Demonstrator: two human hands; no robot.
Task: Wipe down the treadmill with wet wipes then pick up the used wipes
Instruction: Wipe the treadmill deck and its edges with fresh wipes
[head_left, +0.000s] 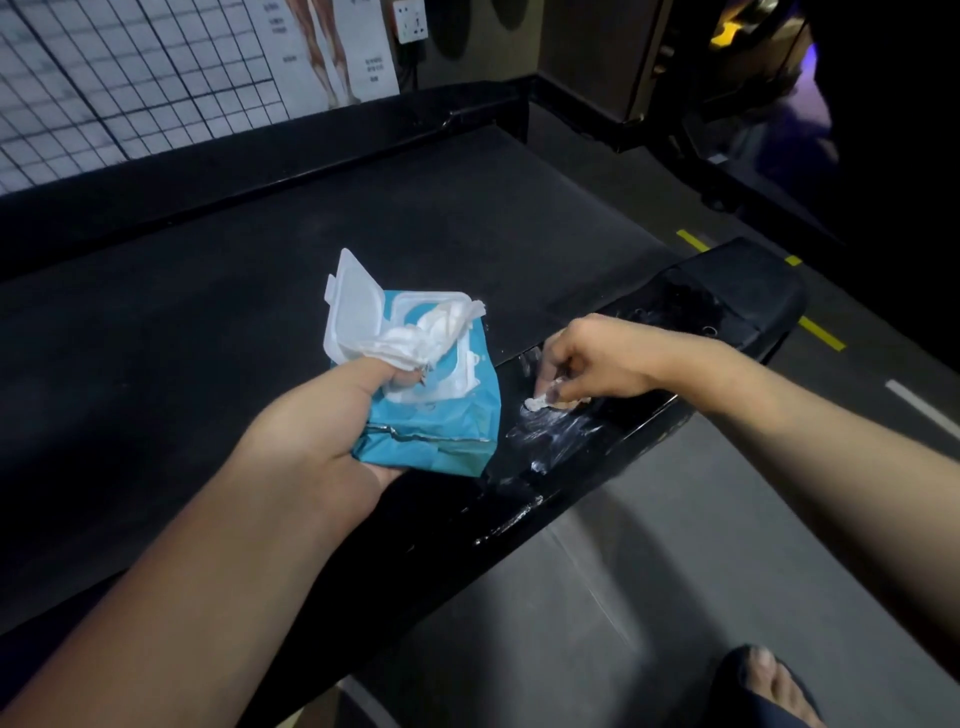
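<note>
On treadmill rail (618, 431) — right hand (597, 358) fingers (549, 371) pinch wipe scrap (537, 402); left hand (311, 436) grips teal pack (436, 436), crumpled wipe (431, 338).

Open treadmill belt (311, 234) beyond wipes pack (441, 415), wall grid (130, 78) behind
</note>
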